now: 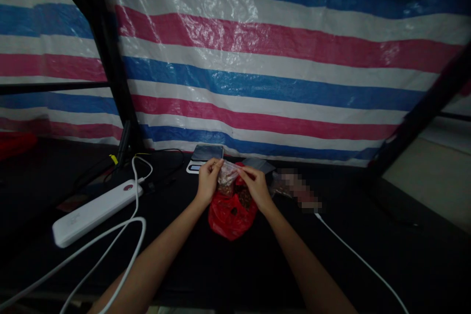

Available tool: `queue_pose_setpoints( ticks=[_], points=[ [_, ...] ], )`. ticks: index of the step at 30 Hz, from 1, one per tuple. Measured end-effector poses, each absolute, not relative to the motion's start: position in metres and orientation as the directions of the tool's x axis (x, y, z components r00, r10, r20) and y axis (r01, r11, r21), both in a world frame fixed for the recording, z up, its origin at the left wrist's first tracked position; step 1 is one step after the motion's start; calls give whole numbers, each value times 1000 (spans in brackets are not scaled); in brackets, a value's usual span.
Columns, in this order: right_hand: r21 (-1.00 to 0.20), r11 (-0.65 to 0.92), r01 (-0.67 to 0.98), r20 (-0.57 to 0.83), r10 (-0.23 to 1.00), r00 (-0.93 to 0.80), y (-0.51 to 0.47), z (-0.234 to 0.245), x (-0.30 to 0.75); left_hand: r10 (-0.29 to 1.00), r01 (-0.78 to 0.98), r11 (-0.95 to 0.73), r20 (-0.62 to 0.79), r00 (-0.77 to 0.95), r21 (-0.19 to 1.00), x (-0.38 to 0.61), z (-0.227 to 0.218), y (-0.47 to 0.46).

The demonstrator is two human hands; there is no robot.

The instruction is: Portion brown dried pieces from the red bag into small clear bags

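Observation:
A small clear plastic bag (228, 172) with brownish bits in its lower part is stretched between my two hands. My left hand (209, 179) pinches its left upper corner. The right upper corner is pinched by my right hand (256, 185). Just below and behind the clear bag, a red plastic bag (232, 218) lies open on the dark surface, with dark brown bits showing inside. Behind my left hand is a small digital scale (206, 153) with a lit display. What exactly the bits are, I cannot make out.
A white power bank (96, 213) lies at the left, with a white cable (138, 191) looping toward me. Another clear bag (280, 185) of brown bits sits right of my hands, beside a blurred-out item (301, 191) joined to a white cable. Black frame posts (110, 59) and a striped sheet (257, 73) stand behind.

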State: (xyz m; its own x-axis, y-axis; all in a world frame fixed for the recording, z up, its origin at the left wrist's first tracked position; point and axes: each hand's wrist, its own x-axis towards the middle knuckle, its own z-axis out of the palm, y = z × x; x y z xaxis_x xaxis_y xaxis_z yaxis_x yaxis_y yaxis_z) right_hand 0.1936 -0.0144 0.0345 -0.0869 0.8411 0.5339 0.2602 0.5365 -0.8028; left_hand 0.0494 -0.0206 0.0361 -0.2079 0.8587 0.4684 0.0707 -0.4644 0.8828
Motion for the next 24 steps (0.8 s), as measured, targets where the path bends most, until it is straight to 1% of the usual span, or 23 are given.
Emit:
queue_pose_setpoints(
  ticks=[3, 6, 13, 19, 24],
  points=[
    [-843, 507, 181, 503, 861, -74, -12, 35, 195, 860, 65, -477, 480, -172, 877, 48, 35, -20],
    [-857, 492, 153, 490, 870, -53, -13, 36, 194, 854, 90, -483, 492, -169, 871, 47, 35, -19],
    [-840, 516, 169, 512, 856, -68, -14, 32, 190, 839, 268, -453, 508, -196, 851, 40, 33, -15],
    [-856, 495, 151, 492, 868, -59, -12, 37, 192, 843, 310, -440, 507, -181, 843, 43, 32, -16],
    [-857, 482, 181, 484, 874, -37, -11, 33, 192, 848, 340, -424, 499, -176, 840, 47, 29, -19]
  ],
)
